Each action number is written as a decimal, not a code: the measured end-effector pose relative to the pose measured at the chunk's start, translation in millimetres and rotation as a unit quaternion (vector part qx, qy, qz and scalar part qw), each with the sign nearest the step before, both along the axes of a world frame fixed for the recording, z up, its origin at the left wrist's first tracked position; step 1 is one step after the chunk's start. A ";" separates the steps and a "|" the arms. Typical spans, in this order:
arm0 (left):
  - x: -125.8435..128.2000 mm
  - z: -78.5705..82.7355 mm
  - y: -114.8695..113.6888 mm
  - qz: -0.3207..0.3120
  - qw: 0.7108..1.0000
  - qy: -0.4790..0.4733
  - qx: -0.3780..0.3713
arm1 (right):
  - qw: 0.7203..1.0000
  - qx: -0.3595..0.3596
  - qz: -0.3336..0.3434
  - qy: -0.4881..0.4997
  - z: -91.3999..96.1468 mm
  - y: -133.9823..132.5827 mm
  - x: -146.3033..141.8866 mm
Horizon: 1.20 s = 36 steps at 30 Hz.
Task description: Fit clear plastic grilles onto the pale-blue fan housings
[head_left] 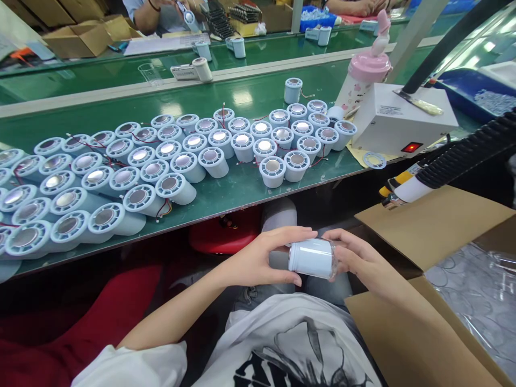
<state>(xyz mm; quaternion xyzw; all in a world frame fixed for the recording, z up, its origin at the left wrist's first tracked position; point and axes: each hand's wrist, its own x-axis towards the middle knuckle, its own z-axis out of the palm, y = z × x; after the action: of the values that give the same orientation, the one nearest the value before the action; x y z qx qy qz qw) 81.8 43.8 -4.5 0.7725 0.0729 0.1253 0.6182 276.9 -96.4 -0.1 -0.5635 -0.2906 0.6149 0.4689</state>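
Observation:
Above my lap, a light blue cylindrical housing point(308, 257) lies on its side between my two hands, partly inside a clear plastic cup point(334, 263). My left hand point(268, 255) curves around the left end of the housing, fingers above and thumb below. At the other end, the fingers of my right hand point(358, 258) close on the cup; part of its end is hidden behind them. Many similar light blue housings point(272, 169) with round metal discs on top and thin red wires stand in rows on the green bench point(226, 199).
An open cardboard box point(399, 228) with clear plastic cups point(475, 301) is at my right. A white device point(403, 121) with a lit red switch and a pink-lidded bottle point(365, 75) stand on the bench. A black-hosed tool point(439, 166) juts in. Co-workers' hands point(363, 7) show across the line.

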 end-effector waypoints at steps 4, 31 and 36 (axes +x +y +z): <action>0.2 0.7 -0.2 -0.004 1.000 0.000 -0.005 | 0.999 -0.026 -0.014 0.040 -6.4 0.0 -0.7; 0.0 9.0 -9.2 0.049 0.986 0.084 -0.136 | 0.941 0.207 -0.039 -0.265 -14.8 -12.9 -10.3; 0.7 12.9 -4.4 0.010 0.987 0.084 -0.133 | 0.930 0.259 0.037 -0.260 -15.2 -20.5 -7.4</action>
<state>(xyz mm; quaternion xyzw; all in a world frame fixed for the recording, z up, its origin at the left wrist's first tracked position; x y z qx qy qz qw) 82.6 39.4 8.4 0.6902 0.1488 0.0555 0.7060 269.5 -117.0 -15.3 -0.5514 -0.5722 0.3676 0.4831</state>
